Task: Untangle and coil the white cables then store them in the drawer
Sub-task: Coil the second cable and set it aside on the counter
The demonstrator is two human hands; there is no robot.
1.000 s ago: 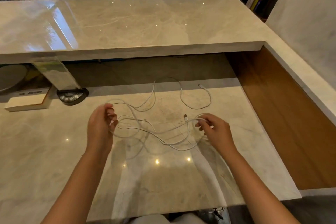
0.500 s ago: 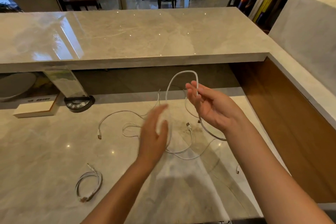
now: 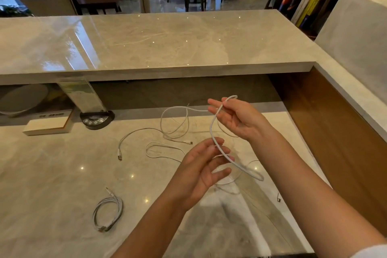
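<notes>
Above the marble desk, mid-air, both hands are working one white cable: coiling step, first loop being formed. Right hand is raised, palm toward the camera, fingers mostly straight and only lightly bent, with the cable looped over the fingertips; a draped hold more than a real grip, and I can't tell whether the thumb pins it. Left hand sits lower, fingers spread and loosely curled, the cable passing across its fingertips; a pinch looks likely but blur hides whether it actually closes on the strand. From there the cable sags in an arc toward the desk near the right forearm, and a thinner strand runs back from the right hand to the loose cables sprawled on the desk further away, one plug lying off to the left. One coiled cable already lies finished on the near-left desk, so my read is roughly one done, the rest outstanding. No drawer visible; storing is well off. Next move, as I judge it: left hand feeds slack up to the right, laying each turn the same size over the right fingers, while the tail drags free of the pile. Risk: the tail snags the other loops and drags them along, so check it runs clear before pulling. Desk phone and white box sit back-left, well apart.
</notes>
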